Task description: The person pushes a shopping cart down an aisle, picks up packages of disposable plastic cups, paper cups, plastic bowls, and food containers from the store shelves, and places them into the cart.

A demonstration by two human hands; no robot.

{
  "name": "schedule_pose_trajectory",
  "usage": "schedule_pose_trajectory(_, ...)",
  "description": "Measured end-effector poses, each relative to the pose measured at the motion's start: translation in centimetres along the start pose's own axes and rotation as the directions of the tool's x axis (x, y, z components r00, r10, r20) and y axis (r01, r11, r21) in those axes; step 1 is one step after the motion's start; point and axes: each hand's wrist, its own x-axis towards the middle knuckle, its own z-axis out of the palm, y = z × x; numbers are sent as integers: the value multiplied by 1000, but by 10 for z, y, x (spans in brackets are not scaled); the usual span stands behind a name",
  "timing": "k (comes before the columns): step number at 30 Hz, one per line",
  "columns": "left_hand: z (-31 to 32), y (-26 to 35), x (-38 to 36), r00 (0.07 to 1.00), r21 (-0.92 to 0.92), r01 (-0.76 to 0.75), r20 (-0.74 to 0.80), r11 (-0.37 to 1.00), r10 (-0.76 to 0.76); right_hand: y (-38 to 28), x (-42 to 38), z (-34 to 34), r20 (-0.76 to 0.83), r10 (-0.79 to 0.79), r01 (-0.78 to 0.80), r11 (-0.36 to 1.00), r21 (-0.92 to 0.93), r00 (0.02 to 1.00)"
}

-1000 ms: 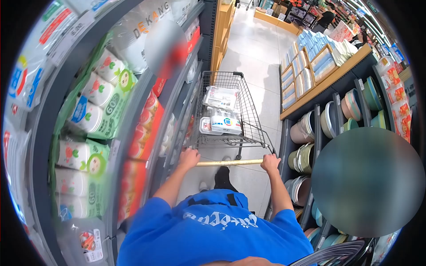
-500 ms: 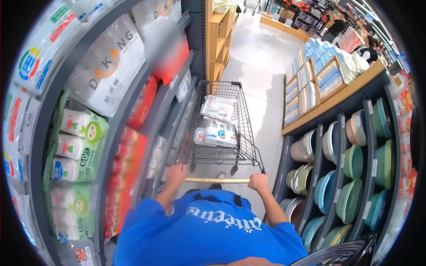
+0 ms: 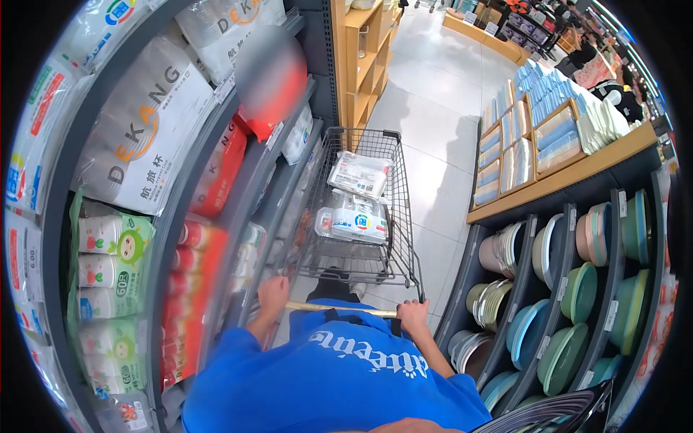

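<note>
Both hands are wrapped around the cart handle (image 3: 339, 309), left hand (image 3: 273, 294) at one end, right hand (image 3: 412, 315) at the other, fingers closed tight on the bar. The wire cart (image 3: 359, 209) sits in the aisle right ahead of them, with a few white packs (image 3: 354, 220) inside. Shelves of paper cups (image 3: 144, 137) on the left, stacked bowls (image 3: 577, 289) on the right.
</note>
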Motion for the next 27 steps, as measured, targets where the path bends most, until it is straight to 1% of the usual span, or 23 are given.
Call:
schedule_pose_trajectory(2, 1, 4, 1, 1000, 2, 18, -5, 1000, -18, 4, 3, 3, 4, -1, 1, 1000, 6, 1000)
schedule_pose_trajectory(5, 8, 3, 11, 964, 27, -188, -185, 982, 190, 15, 2, 0, -37, -37, 36, 999, -12, 999)
schedule_pose_trajectory(6, 4, 9, 22, 949, 1, -235, -215, 972, 230, 17, 3, -6, -9, -34, 33, 999, -21, 999)
schedule_pose_trajectory(8, -6, 37, 68, 910, -46, -332, -278, 942, 307, 22, 2, -23, 46, -25, 27, 999, -38, 999)
schedule_pose_trajectory(9, -1, 45, 93, 951, -206, -234, -252, 950, 180, 25, 2, -27, 66, -27, 30, 999, -44, 997)
schedule_pose_trajectory(10, 6, 51, 124, 976, -357, -128, -209, 925, 54, 30, 4, -30, 82, -30, 34, 998, -50, 996)
schedule_pose_trajectory(11, 10, 55, 159, 989, -482, -35, -140, 875, -37, 32, 6, -32, 98, -31, 37, 998, -57, 995)
schedule_pose_trajectory(12, 16, 57, 195, 991, -596, 61, -59, 801, -120, 35, 6, -31, 81, -45, 51, 996, -70, 996)
schedule_pose_trajectory(14, 75, 21, 272, 977, -654, 70, -108, 754, -184, 36, 8, -24, 96, -48, 56, 995, -85, 994)
schedule_pose_trajectory(15, 80, 23, 300, 956, -659, 133, -111, 741, -270, 37, 10, -20, 101, -48, 57, 994, -93, 994)
schedule_pose_trajectory(16, 83, 26, 327, 929, -664, 192, -114, 723, -352, 40, 10, -14, 73, -67, 74, 992, -99, 995)
schedule_pose_trajectory(19, 119, -16, 408, 894, -569, 115, -298, 814, -335, 42, 9, -13, 73, -63, 67, 996, -55, 995)
schedule_pose_trajectory(20, 114, -20, 430, 904, -637, 227, -144, 736, -403, 41, 11, -14, 87, -62, 66, 997, -47, 994)
schedule_pose_trajectory(21, 108, -20, 448, 891, -685, 341, 17, 644, -454, 42, 11, -16, 102, -60, 65, 997, -43, 993)
schedule_pose_trajectory(22, 97, -13, 457, 857, -706, 457, 186, 541, -481, 44, 10, -20, 122, -53, 58, 998, -39, 991)
schedule_pose_trajectory(23, 89, -3, 463, 875, -776, 415, 199, 474, -440, 45, 12, -24, 135, -54, 60, 997, -42, 989)
schedule_pose_trajectory(24, 64, 22, 456, 893, -836, 376, 211, 400, -398, 45, 11, -29, 153, -53, 60, 997, -43, 987)
schedule_pose_trajectory(26, 46, 46, 466, 901, -881, 346, 216, 322, -376, 44, 12, -35, 165, -55, 63, 997, -44, 985)
schedule_pose_trajectory(27, 49, 47, 475, 910, -891, 296, 153, 345, -385, 43, 14, -33, 156, -53, 59, 998, -37, 986)
